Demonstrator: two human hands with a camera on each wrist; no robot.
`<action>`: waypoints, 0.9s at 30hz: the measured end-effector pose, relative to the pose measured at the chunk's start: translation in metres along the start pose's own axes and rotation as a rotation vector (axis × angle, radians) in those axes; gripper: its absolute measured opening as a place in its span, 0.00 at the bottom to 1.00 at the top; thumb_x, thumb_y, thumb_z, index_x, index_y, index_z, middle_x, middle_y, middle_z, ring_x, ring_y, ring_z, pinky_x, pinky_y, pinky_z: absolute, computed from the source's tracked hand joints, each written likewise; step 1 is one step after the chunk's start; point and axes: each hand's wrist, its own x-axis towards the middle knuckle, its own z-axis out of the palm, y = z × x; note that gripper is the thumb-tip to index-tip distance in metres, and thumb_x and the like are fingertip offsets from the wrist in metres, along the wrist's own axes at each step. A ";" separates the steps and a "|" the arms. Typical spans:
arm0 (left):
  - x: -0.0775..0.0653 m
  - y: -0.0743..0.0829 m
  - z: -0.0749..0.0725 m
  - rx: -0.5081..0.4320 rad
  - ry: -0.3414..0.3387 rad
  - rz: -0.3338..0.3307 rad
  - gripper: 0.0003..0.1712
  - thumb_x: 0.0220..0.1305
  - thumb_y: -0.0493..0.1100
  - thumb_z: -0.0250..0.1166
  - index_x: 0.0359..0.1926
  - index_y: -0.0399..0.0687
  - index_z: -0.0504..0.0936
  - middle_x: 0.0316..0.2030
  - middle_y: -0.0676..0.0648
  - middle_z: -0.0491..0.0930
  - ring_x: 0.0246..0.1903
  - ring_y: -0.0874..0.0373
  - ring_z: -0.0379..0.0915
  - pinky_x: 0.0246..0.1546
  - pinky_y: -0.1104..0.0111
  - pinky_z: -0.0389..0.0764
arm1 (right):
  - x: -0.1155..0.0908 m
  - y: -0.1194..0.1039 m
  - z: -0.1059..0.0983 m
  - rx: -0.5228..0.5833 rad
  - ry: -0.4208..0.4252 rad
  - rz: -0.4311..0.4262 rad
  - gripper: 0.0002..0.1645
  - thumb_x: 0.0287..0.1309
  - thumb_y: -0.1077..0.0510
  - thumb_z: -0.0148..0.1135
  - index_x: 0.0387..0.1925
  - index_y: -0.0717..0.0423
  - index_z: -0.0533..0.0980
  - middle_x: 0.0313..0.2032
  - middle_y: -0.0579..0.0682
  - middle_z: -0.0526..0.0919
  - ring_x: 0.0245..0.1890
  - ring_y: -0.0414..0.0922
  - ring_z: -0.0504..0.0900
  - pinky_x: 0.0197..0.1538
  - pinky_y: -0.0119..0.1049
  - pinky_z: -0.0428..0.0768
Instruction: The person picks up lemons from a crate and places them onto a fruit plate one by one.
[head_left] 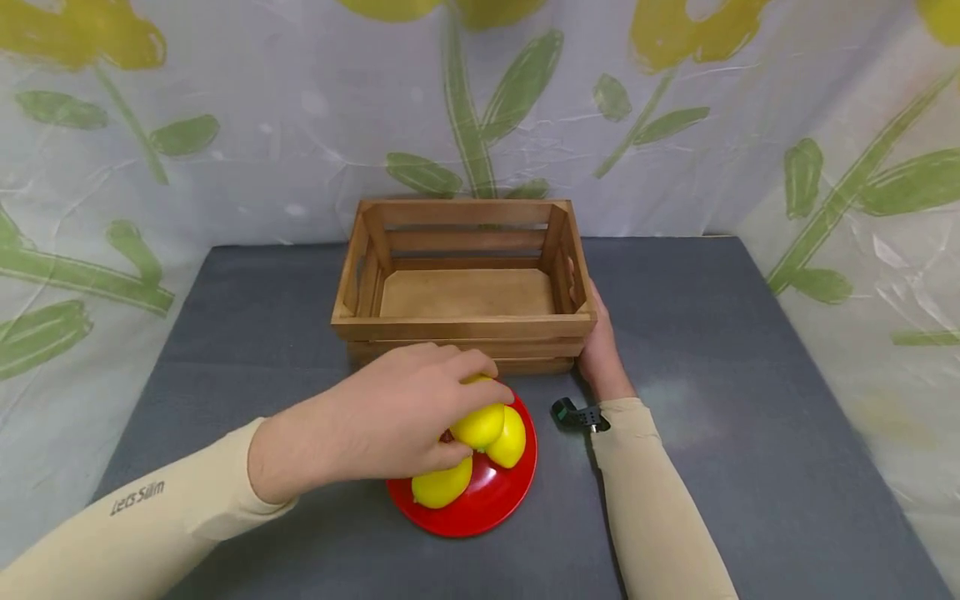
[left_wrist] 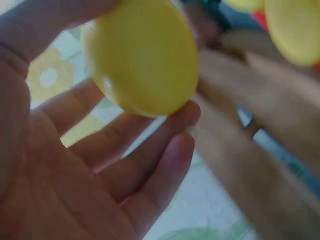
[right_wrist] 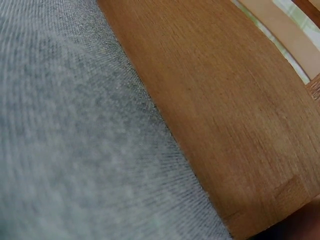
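A yellow lemon (head_left: 480, 427) is held by my left hand (head_left: 401, 408) over the red plate (head_left: 468, 521); the left wrist view shows the same lemon (left_wrist: 145, 60) close up between thumb and fingers. Two more lemons lie on the plate: one at the front left (head_left: 444, 485), another at the right (head_left: 508, 439). Behind the plate stands a slatted wooden crate (head_left: 461, 329) with nothing in it. My right hand (head_left: 600, 346) grips the crate's right end, some fingertips showing through the side opening. In the right wrist view the crate's wooden side (right_wrist: 210, 100) fills much of the picture.
The dark grey table (head_left: 720, 417) extends on both sides of the crate. A pale curtain with painted flowers (head_left: 300, 125) hangs just behind the crate. A black strap with a small device (head_left: 577, 414) sits at my right wrist.
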 end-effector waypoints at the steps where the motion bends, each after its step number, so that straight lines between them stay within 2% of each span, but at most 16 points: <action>1: -0.002 0.001 0.006 -0.008 0.006 -0.010 0.31 0.63 0.54 0.77 0.67 0.61 0.83 0.61 0.52 0.81 0.53 0.55 0.81 0.56 0.57 0.85 | 0.000 -0.001 0.000 -0.003 0.001 0.000 0.32 0.88 0.42 0.38 0.86 0.33 0.57 0.86 0.45 0.55 0.86 0.50 0.55 0.86 0.59 0.53; 5: -0.006 0.008 0.029 -0.028 0.062 -0.044 0.30 0.62 0.54 0.78 0.64 0.60 0.84 0.59 0.52 0.82 0.49 0.56 0.81 0.52 0.60 0.85 | 0.000 -0.001 0.000 0.003 0.002 -0.014 0.32 0.88 0.43 0.38 0.86 0.33 0.58 0.86 0.44 0.56 0.86 0.49 0.55 0.87 0.57 0.52; 10: -0.009 0.013 0.046 -0.045 0.108 -0.050 0.27 0.62 0.55 0.78 0.62 0.59 0.85 0.57 0.53 0.83 0.49 0.56 0.81 0.51 0.61 0.85 | 0.000 0.000 -0.001 0.028 -0.003 -0.031 0.32 0.88 0.44 0.39 0.86 0.36 0.58 0.86 0.44 0.57 0.86 0.47 0.55 0.87 0.55 0.51; 15: -0.010 0.016 0.058 -0.058 0.105 -0.057 0.29 0.60 0.53 0.80 0.62 0.59 0.85 0.59 0.52 0.83 0.53 0.55 0.82 0.54 0.58 0.86 | 0.000 0.001 -0.002 0.033 0.007 -0.024 0.31 0.88 0.45 0.40 0.85 0.36 0.59 0.85 0.43 0.58 0.85 0.46 0.55 0.87 0.54 0.51; 21: -0.010 0.018 0.073 -0.070 0.059 -0.083 0.31 0.60 0.54 0.79 0.64 0.60 0.84 0.62 0.51 0.82 0.54 0.55 0.82 0.60 0.57 0.84 | 0.000 0.001 0.001 0.035 0.004 -0.019 0.32 0.88 0.44 0.40 0.85 0.35 0.59 0.86 0.42 0.57 0.86 0.46 0.55 0.87 0.54 0.51; 27: -0.007 0.020 0.086 -0.049 0.063 -0.089 0.31 0.59 0.54 0.80 0.64 0.61 0.83 0.60 0.52 0.82 0.51 0.56 0.82 0.57 0.57 0.84 | 0.000 0.002 0.001 0.034 0.012 -0.009 0.31 0.88 0.42 0.39 0.85 0.32 0.60 0.86 0.42 0.57 0.86 0.46 0.55 0.87 0.55 0.51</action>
